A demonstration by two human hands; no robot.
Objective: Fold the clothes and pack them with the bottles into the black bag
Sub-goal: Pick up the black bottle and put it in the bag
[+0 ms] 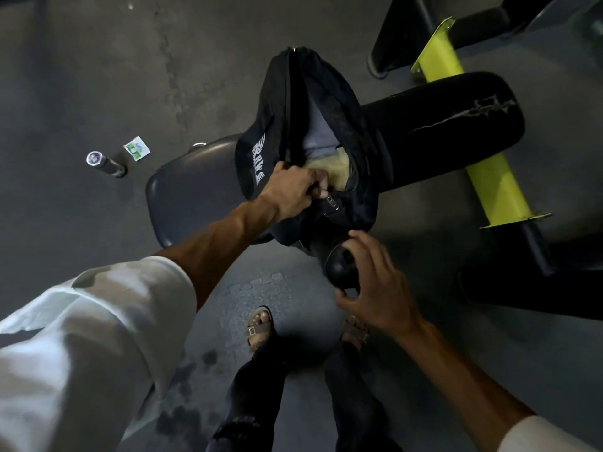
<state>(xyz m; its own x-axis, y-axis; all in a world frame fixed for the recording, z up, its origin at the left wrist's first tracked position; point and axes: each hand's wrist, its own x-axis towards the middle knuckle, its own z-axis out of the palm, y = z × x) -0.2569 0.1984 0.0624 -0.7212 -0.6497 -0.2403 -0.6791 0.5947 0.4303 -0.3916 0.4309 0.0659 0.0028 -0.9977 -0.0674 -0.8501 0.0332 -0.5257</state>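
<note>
The black bag (pixel 329 102) lies open on a padded bench seat (pixel 192 194), its zip parted along the top. Grey folded cloth (pixel 318 133) and a pale yellow cloth (pixel 332 169) show inside the opening. My left hand (pixel 290 187) grips the bag's near edge beside the zip pull (pixel 331 202). A dark round bottle (pixel 341 267) sticks out below the bag's near end. My right hand (pixel 375 282) curls its fingers and thumb round that bottle's end. A second bottle (pixel 104 163) with a silvery cap stands on the floor at the left.
A black bench backrest (pixel 456 125) and a yellow-and-black metal frame (pixel 489 177) fill the right side. A small paper packet (pixel 137 148) lies on the grey floor near the standing bottle. My sandalled feet (pixel 261 327) are below the bench.
</note>
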